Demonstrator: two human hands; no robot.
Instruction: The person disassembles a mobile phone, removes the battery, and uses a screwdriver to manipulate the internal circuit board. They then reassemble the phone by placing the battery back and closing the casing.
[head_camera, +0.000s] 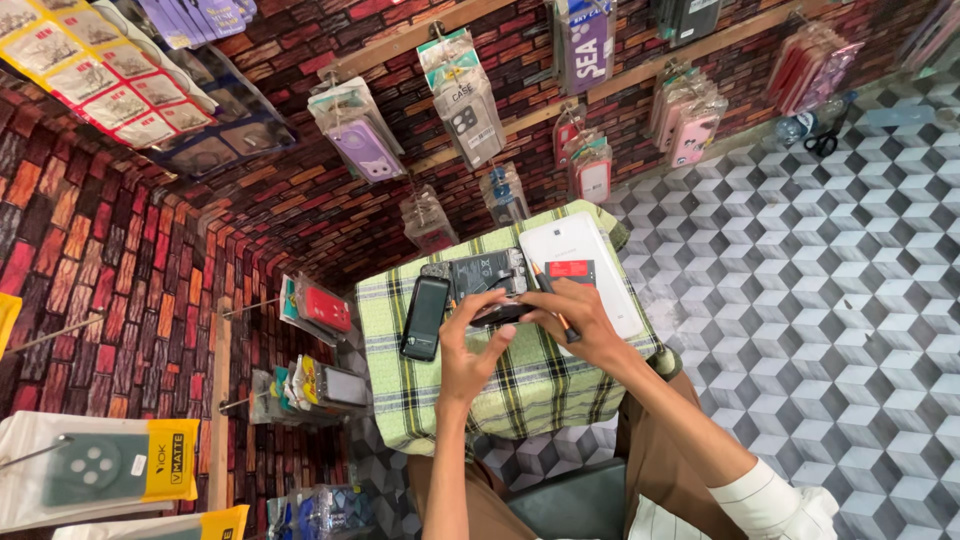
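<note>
A green-and-white checked cloth (520, 385) covers the small table; on it lie a flat black phone (425, 318) and a white rectangular tablet (590, 270); the floor (800, 300) shows grey-and-white cube-patterned tiles.

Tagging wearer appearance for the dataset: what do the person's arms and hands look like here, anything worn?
Both hands are bare: no gloves, and no rings or watch that I can make out on the left hand or right hand. The left forearm is uncovered. The right arm is bare down to a rolled-up white sleeve with thin dark lines near the elbow.
</note>
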